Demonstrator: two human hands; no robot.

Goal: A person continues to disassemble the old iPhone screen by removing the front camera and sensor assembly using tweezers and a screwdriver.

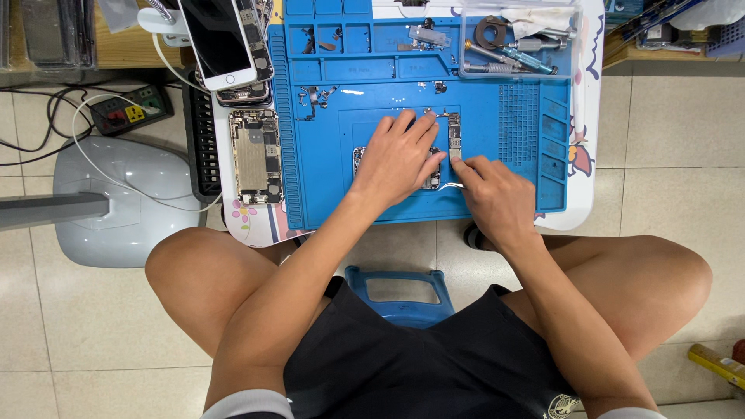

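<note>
A tiled floor [667, 155] and a power strip [130, 111] are seen at left, then a blue work mat [497, 132]. An opened phone [431, 180] is pressed flat under the left hand [397, 159]. A narrow circuit board [455, 138], long axis running away from the person, is touched by the right hand [490, 190], in which thin tweezers [454, 185] are pinched.

White-framed phone [219, 39] with dark rectangular screen, upper left, beside blue mat [504, 124].

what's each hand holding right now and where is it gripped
Left hand presses flat on the opened phone, pinning it. Right hand pinches slim metal tweezers near their rear end.
</note>
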